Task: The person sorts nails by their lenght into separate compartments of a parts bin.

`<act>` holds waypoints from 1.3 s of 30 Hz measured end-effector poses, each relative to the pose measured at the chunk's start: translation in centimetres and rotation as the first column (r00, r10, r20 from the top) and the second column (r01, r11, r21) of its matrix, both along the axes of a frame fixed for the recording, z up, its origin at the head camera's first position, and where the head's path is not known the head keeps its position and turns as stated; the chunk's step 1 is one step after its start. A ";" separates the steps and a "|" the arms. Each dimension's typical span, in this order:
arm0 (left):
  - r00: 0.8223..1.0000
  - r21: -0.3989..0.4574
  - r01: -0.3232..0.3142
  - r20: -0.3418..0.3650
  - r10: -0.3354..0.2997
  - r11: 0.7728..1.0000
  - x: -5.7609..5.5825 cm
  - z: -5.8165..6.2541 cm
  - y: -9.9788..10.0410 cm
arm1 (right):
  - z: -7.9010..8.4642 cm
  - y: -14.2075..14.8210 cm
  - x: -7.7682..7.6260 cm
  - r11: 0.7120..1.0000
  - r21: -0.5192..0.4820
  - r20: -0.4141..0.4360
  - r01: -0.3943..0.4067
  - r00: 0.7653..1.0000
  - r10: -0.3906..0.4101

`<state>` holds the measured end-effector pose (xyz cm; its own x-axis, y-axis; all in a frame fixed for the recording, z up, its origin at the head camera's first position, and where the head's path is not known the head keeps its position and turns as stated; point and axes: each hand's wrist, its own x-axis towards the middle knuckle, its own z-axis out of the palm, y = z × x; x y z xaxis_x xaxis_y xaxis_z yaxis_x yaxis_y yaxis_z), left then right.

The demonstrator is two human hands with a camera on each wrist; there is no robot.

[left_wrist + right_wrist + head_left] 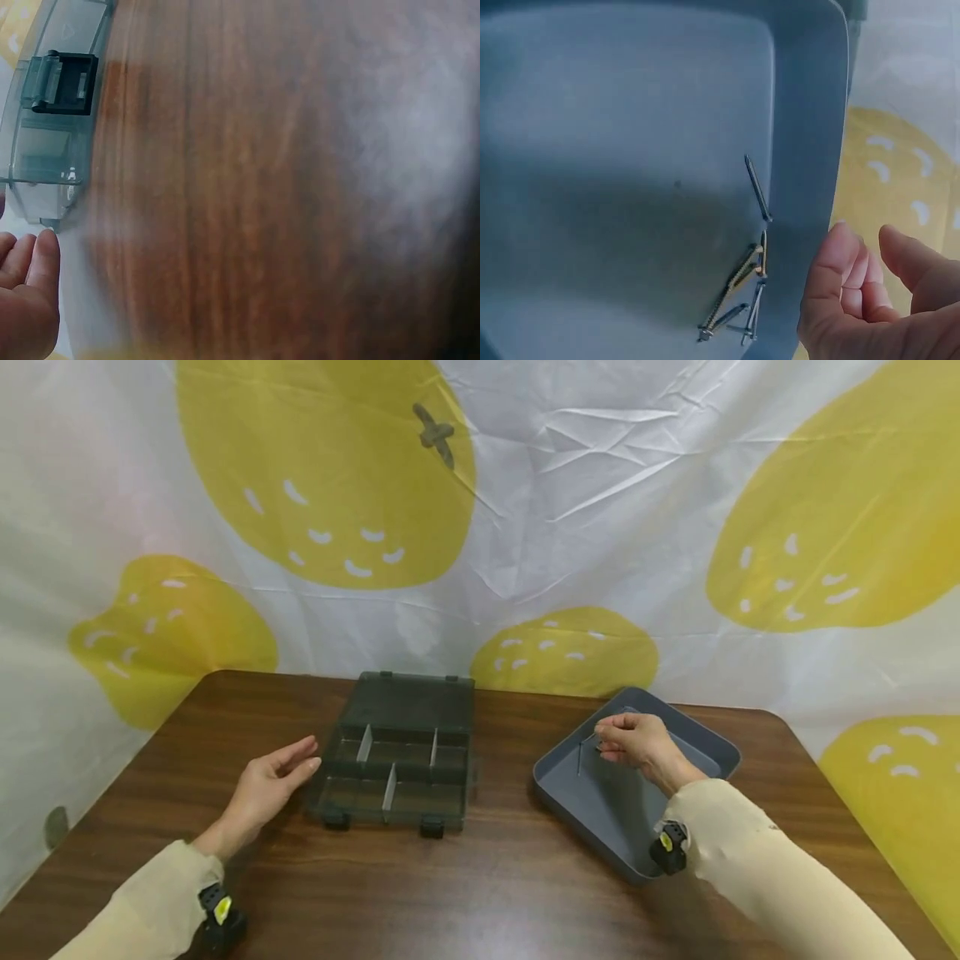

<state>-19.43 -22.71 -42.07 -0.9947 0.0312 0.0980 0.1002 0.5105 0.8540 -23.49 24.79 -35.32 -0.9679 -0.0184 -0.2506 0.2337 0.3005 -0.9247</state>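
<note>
My right hand (pixel 637 743) hovers over a grey tray (pixel 551 758). In the right wrist view its thumb and forefinger stand apart, with nothing visible between them. Along one tray wall lie a grey nail (pixel 757 187) and a small cluster of fasteners, including a threaded brass-coloured screw (pixel 739 270). The fingers partly cover this cluster in the head view. Beside the left edge of a transparent dark compartment box (pixel 429 777), my left hand (pixel 258 789) is held with loosely bent fingers and holds nothing. Whether it touches the box cannot be told.
The box's lid (pixel 416 700) lies back, its compartments parted by pale dividers (pixel 390 787). Black latches (pixel 432 825) face the near side. Behind the brown wooden table (pixel 360 893) hangs a white cloth (pixel 525 527) with yellow fruit prints.
</note>
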 end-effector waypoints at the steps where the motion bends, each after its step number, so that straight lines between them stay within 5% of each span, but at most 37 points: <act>1: 1.000 0.003 -0.001 0.000 0.001 1.000 0.0 -0.1 0.0 | 0.0 -0.1 -0.2 1.000 0.003 0.001 -0.001 1.000 0.001; 22: 0.999 -0.010 -0.001 0.036 0.002 1.000 0.2 -0.4 0.5 | -3.7 -1.5 -1.1 0.991 0.128 0.068 0.045 0.996 -0.054; 39: 0.998 0.025 -0.002 0.060 0.000 1.000 0.2 -0.5 0.5 | -4.6 -1.8 -0.9 0.977 0.190 0.000 0.100 0.995 -0.101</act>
<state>-19.21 -22.17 -42.61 -0.9988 0.0286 0.0388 0.0478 0.4893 0.8708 -24.41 22.99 -39.88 -0.9598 0.1276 -0.2498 0.2805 0.4446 -0.8507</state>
